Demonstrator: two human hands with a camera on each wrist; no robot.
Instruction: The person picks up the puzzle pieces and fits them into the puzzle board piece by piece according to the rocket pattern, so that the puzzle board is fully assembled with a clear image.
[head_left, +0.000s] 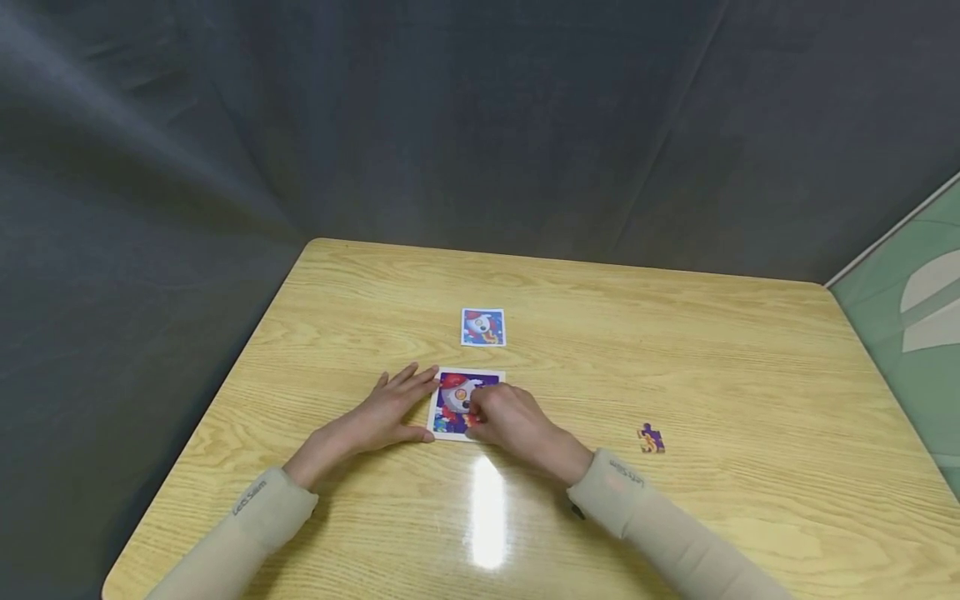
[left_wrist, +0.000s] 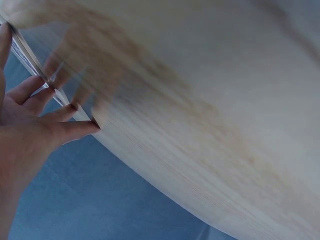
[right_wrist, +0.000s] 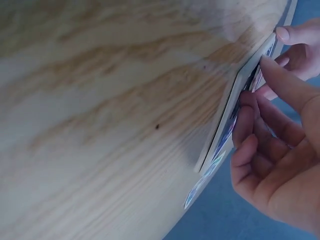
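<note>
In the head view a square jigsaw puzzle (head_left: 454, 403) in a white-bordered tray lies flat on the table, showing a white rocket on purple. My left hand (head_left: 382, 414), fingers spread and fairly straight, touches the tray's left edge with its fingertips. My right hand (head_left: 517, 423) reaches over the puzzle's right side, hiding that part. Seen from the right wrist, this hand (right_wrist: 280, 150) has curled fingers, with thumb and forefinger set on a puzzle piece at the surface; the piece itself is mostly covered. A loose puzzle piece (head_left: 651, 438), purple with orange, lies to the right.
Behind the tray lies a small square picture card (head_left: 483, 327) with a similar rocket. The wooden table (head_left: 750, 358) has rounded corners, and a dark curtain (head_left: 480, 125) hangs beyond it. A green panel (head_left: 922, 308) stands at the right.
</note>
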